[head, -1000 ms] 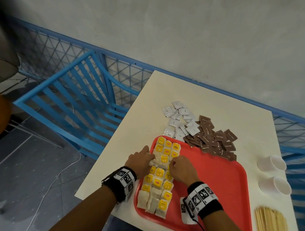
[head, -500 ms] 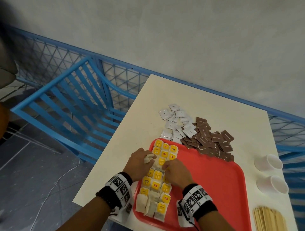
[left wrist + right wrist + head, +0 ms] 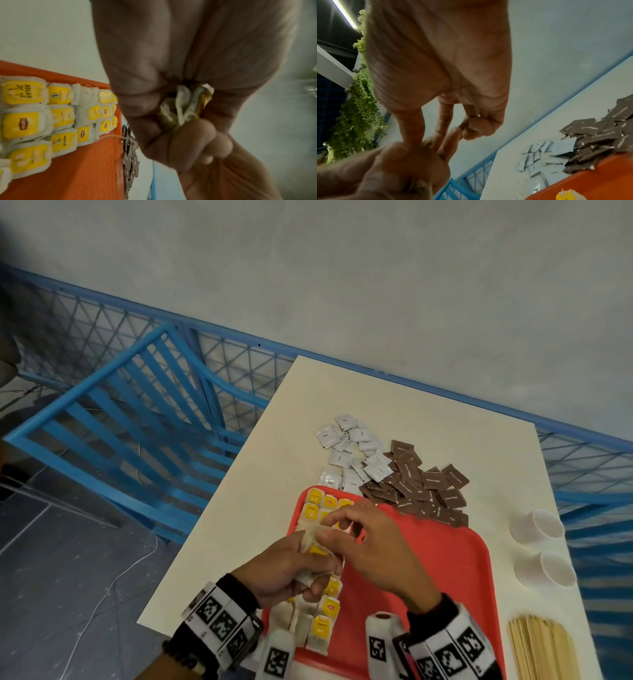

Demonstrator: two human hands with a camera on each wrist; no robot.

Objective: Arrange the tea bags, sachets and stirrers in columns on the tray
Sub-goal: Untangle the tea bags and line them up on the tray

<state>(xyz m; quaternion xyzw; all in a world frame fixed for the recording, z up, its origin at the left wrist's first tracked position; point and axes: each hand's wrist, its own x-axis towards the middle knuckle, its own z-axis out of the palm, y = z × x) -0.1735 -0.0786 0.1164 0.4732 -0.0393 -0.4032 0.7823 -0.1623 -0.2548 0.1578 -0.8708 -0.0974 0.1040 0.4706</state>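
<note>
A red tray [image 3: 428, 559] lies at the table's near edge. Yellow-tagged tea bags [image 3: 313, 505] stand in columns along its left side, also seen in the left wrist view [image 3: 25, 121]. My left hand [image 3: 301, 563] is raised above those columns and grips a small bunch of tea bags [image 3: 311, 539]; its fingers curl round the crumpled bags [image 3: 181, 108]. My right hand [image 3: 329, 529] meets it from the right, thumb and fingers pinching the top of the bunch [image 3: 426, 141]. White sachets [image 3: 346, 446] and brown sachets [image 3: 421, 484] lie in loose piles beyond the tray. Wooden stirrers [image 3: 541, 648] are stacked at the lower right.
Two white paper cups [image 3: 536, 525] [image 3: 548, 573] stand right of the tray near the table's right edge. A blue chair [image 3: 137, 412] and a blue mesh fence are off the table's left side. The tray's right half [image 3: 445, 594] is bare red.
Both hands have lifted off the tea bag columns. The left hand now holds a bunch of tea bags above the tray and the right hand has come over to pinch it.
</note>
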